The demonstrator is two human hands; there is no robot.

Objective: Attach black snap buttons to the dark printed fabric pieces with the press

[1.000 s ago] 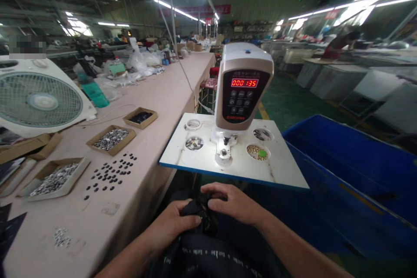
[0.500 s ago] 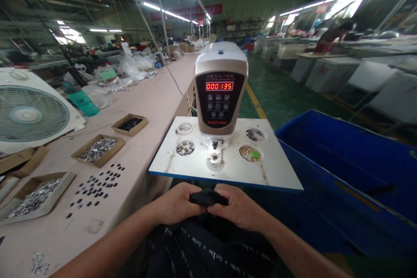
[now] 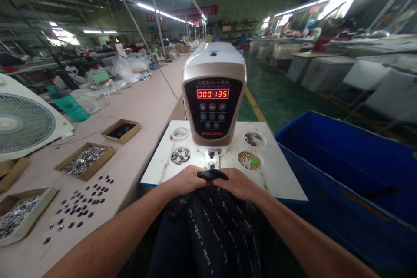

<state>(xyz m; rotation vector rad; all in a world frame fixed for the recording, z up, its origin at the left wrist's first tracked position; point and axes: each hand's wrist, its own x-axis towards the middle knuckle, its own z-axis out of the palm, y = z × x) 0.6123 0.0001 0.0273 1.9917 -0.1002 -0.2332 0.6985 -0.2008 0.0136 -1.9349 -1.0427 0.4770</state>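
Left hand (image 3: 186, 181) and right hand (image 3: 238, 182) pinch dark fabric (image 3: 215, 226) before machine (image 3: 213, 104)
Likely light and limp, best held by its upper edge.

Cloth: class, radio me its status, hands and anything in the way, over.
Left hand, right hand gripping cloth. Cloth close before machine, contact unclear. Bin off right.

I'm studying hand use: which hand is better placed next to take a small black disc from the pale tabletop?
Probably the left hand: the small black discs lie on its side, farther from the right hand. Both hold black, white-lettered fabric, so left must release first.
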